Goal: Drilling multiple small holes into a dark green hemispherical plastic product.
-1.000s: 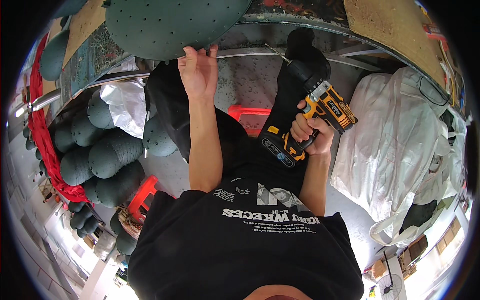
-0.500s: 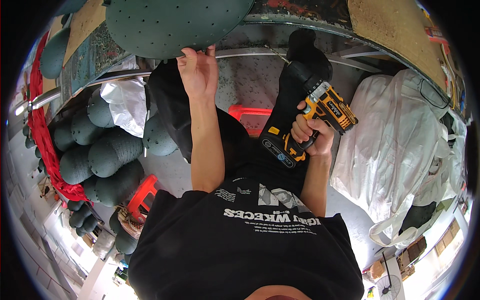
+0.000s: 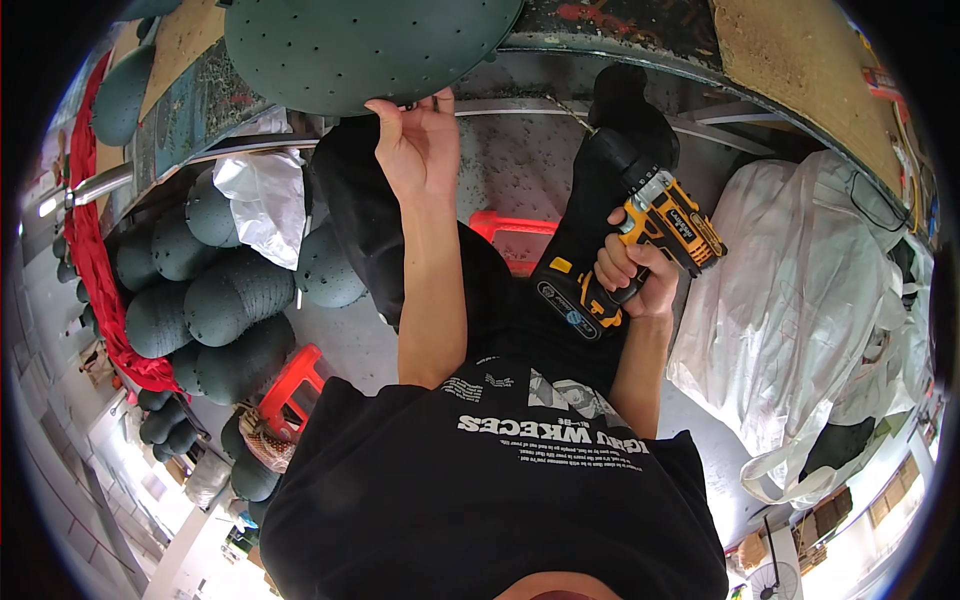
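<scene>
Along the top of the head view lies a large, dark green, rounded shell (image 3: 370, 50) dotted with small holes. My left hand (image 3: 420, 145) reaches up to its near rim, the thumb at the edge and the fingers curled about it, partly hidden. In my right hand (image 3: 637, 270) is a yellow and black cordless drill (image 3: 680, 225), gripped round its handle over my leg. Its long thin bit (image 3: 570, 112) points up and to the left, apart from the shell.
A worn bench edge (image 3: 620, 45) curves across the far side. Left of my legs are stacked green perforated shells (image 3: 235, 295), a white plastic bag (image 3: 262, 205) and a red stool (image 3: 290, 385). Big white sacks (image 3: 780, 310) stand at right. Dark bits litter the floor.
The whole view has shifted slightly, so most things sit a little farther right. My left hand stays at the shell's rim, and the drill remains in my right hand.
</scene>
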Available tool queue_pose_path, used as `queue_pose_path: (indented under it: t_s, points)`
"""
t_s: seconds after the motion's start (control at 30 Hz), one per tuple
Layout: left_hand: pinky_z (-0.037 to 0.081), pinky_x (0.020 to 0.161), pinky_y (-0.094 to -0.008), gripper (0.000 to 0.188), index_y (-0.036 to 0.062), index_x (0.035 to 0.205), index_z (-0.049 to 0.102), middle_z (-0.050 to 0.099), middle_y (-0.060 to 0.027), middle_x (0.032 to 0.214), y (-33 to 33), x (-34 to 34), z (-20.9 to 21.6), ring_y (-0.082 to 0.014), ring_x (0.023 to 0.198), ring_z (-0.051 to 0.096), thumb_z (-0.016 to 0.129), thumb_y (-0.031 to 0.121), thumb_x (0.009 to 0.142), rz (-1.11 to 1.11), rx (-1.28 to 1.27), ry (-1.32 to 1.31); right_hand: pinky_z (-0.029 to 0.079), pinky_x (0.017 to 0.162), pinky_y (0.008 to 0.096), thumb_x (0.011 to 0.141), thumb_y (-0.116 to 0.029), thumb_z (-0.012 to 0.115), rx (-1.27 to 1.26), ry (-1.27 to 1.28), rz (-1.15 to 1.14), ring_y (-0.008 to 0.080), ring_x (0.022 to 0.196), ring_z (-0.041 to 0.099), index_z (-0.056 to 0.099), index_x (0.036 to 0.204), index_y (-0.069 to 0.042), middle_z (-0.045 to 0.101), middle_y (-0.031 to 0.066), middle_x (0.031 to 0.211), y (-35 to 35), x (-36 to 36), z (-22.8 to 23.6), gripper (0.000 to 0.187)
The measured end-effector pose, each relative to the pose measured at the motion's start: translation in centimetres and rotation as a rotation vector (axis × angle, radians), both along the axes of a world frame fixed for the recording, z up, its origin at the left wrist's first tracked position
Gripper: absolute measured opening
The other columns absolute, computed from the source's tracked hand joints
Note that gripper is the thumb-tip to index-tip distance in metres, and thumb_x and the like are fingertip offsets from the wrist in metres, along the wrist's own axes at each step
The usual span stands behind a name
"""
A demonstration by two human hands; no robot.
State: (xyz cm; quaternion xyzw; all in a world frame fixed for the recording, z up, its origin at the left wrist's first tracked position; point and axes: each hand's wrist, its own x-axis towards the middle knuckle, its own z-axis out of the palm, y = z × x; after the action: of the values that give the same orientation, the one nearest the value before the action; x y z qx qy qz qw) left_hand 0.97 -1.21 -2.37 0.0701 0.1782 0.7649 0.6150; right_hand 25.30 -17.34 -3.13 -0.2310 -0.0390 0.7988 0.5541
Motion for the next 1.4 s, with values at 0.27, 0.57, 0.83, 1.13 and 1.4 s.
queue_pose_path:
  t_s: [0.27,0.57,0.83,1.13,1.4]
  points:
    - [0.043,0.087,-0.0417,0.034,0.0119,0.103,0.064,0.063,-0.0015,0.104,-0.5,-0.9,-0.1,-0.0212,0.099,0.053,0.067,0.041,0.087,-0.029,0.002,0.025,0.034,0.048,0.0277,0.082,-0.011,0.056,-0.008,-0.013,-0.005,0.0107,0.047,0.037,0.045,0.121,0.004,0.036,0.0008,0.057,0.0,-0.2,0.1,0.043]
    - [0.039,0.099,-0.0441,0.046,0.0151,0.110,0.062,0.064,-0.0004,0.110,-0.9,1.5,0.4,-0.0204,0.109,0.052,0.060,0.055,0.087,-0.081,-0.027,0.052,0.034,0.049,0.0277,0.082,-0.010,0.056,0.009,-0.042,0.004,0.0107,0.047,0.036,0.046,0.120,0.004,0.036,0.0010,0.057,0.0,-0.4,0.2,0.042]
    - [0.045,0.087,-0.0331,0.039,0.0113,0.113,0.061,0.063,0.0010,0.105,-0.6,0.5,0.2,-0.0171,0.095,0.053,0.062,0.043,0.090,-0.098,0.041,-0.062,0.034,0.048,0.0273,0.084,-0.011,0.056,0.001,-0.036,0.020,0.0100,0.047,0.036,0.046,0.121,0.004,0.035,0.0005,0.058,0.0,-0.6,0.4,0.041]
    - [0.048,0.086,-0.0306,0.031,0.0100,0.118,0.059,0.061,-0.0006,0.116,-0.4,1.2,0.2,-0.0157,0.105,0.054,0.061,0.029,0.094,0.044,0.071,-0.041,0.034,0.049,0.0262,0.086,-0.011,0.055,0.024,-0.024,0.031,0.0098,0.048,0.034,0.043,0.123,0.003,0.034,-0.0007,0.059,-0.2,-0.6,0.0,0.042]
    - [0.047,0.087,-0.0300,0.014,0.0193,0.111,0.060,0.060,0.0071,0.116,-0.8,0.7,0.6,-0.0105,0.107,0.054,0.058,0.018,0.098,-0.014,0.138,0.023,0.036,0.050,0.0268,0.088,-0.012,0.055,0.075,-0.008,0.078,0.0104,0.049,0.035,0.039,0.128,0.001,0.033,-0.0009,0.060,-0.3,-0.5,-0.8,0.045]
